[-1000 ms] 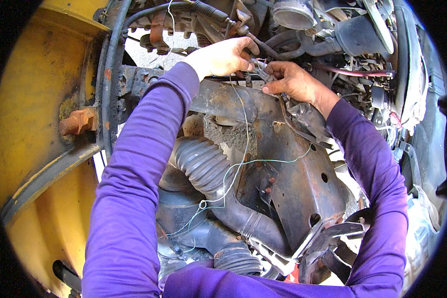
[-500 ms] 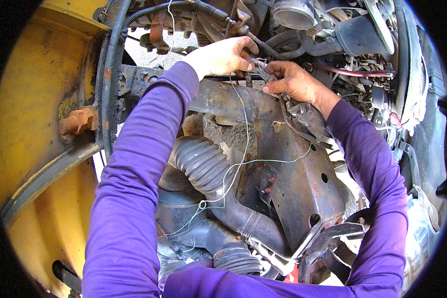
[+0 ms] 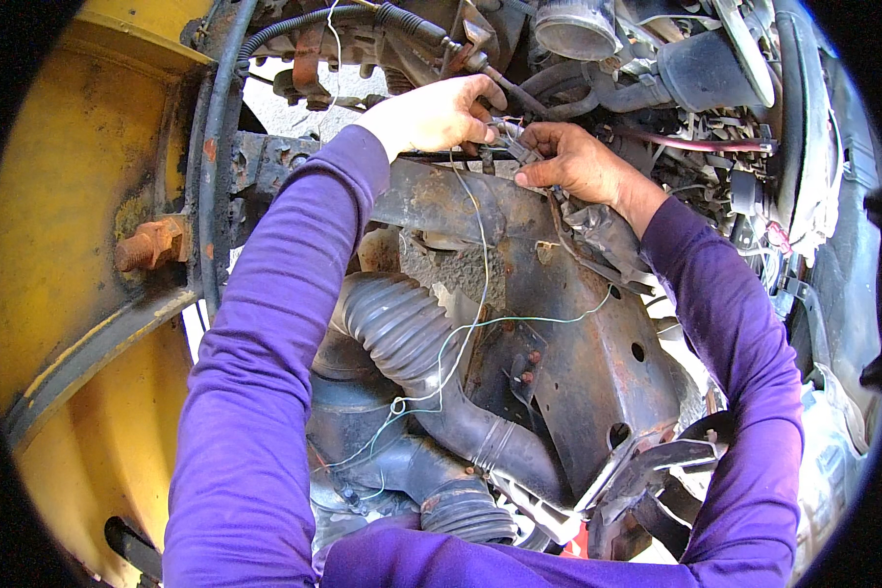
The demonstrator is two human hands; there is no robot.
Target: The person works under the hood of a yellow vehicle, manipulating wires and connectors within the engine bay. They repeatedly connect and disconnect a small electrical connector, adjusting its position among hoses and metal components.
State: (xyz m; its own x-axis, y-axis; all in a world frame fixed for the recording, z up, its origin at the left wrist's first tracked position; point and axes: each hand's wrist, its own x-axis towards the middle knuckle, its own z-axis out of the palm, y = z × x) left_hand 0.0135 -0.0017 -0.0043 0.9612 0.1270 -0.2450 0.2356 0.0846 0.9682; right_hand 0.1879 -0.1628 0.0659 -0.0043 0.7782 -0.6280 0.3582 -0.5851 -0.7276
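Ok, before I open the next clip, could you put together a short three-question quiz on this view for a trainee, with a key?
1. Multiple choice: what colour are the sleeves on the person's arms?
A) orange
B) purple
C) white

2. True or false: the rusty bolt appears against the yellow panel, to the left of the person's left hand.

3. Fill in the blank: the fingers of the left hand and the right hand come close together around a small bit of ____.

Key:
1. B
2. True
3. wiring
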